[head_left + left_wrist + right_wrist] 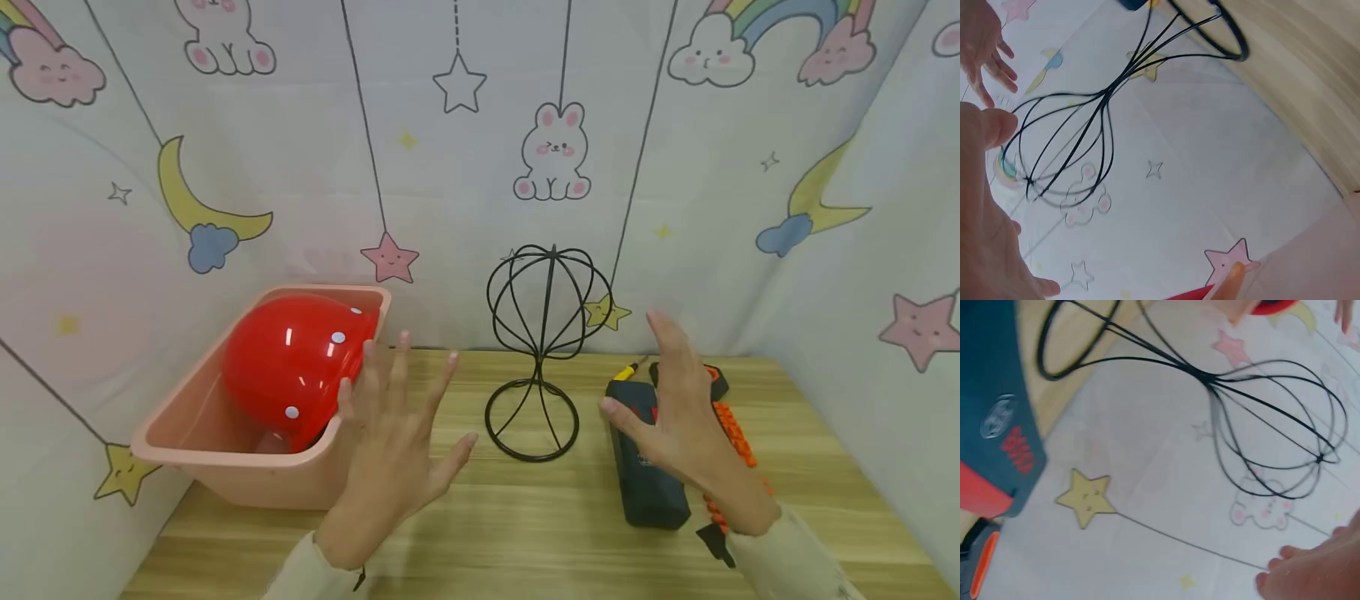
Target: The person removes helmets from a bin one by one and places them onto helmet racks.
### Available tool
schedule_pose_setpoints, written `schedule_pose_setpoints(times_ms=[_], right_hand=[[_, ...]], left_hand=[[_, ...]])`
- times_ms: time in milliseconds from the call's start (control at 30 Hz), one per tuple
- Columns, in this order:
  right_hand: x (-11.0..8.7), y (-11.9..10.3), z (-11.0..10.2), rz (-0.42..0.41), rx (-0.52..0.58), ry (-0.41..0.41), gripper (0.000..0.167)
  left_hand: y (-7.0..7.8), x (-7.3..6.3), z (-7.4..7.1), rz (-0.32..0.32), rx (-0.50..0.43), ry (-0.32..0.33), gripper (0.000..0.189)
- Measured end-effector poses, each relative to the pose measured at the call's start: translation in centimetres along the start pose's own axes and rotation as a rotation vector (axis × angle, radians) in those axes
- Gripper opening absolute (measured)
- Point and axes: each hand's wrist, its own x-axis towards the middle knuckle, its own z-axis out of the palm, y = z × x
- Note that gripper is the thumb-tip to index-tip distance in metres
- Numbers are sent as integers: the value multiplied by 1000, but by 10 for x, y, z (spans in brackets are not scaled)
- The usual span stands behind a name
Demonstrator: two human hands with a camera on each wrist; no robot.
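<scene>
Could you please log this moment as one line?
left hand: empty; right hand: empty; red helmet: in pink bin; black wire stand: upright on table, bare

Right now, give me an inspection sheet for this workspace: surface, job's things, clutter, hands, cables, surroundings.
Surface: light wood-grain tabletop.
Job's things: shiny red helmet with white dots, resting in pink plastic tub; black wire stand, upright; dark blue rectangular case.
Clutter: yellow-handled tool; orange knobbly strip.
Hands: left hand near the tub, right hand near the case; fingers apart, holding nothing.
Cables: nothing seen.
Surroundings: white cloth printed with stars, moons, rabbits.
</scene>
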Motion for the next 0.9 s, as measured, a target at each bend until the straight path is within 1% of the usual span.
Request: schedule_pose_setpoints(times_ms=[67,100,167,233,300,367,467,533,600,667,767,833,900], right_hand=[[7,-8,-5,-21,96,53,102],[11,-13,-7,-48,133,88,100],[20,-22,-10,-107,182,149,95],[30,-32,-12,-178,211,199,92],[40,-43,-14,-244,221,224,91],[50,-55,-14,-282,229,217,90],[65,-72,-8,-330,235,182,93],[74,-83,-1,-363,241,149,95],[82,-94,8,-384,244,97,96],[88,-105,18,-399,250,31,95],[96,-119,32,-408,272,-88,93],[102,-128,43,-408,299,-160,95],[107,-135,54,-400,317,-220,98]], left_hand=[[-3,2,-8,-45,-35,24,105],[-5,4,-12,-73,-55,33,106],[-11,6,-18,-122,-98,63,107],[-18,8,-24,-156,-122,101,106],[-26,8,-28,-179,-127,145,103],[-36,8,-32,-194,-117,192,100],[-51,5,-38,-237,-108,232,99],[-60,3,-43,-267,-110,244,99],[-68,0,-47,-292,-103,241,101],[-74,-4,-49,-300,-93,248,100],[-83,-9,-51,-289,-68,276,100],[-89,-11,-52,-272,-60,300,100],[-95,-15,-53,-266,-48,310,100]])
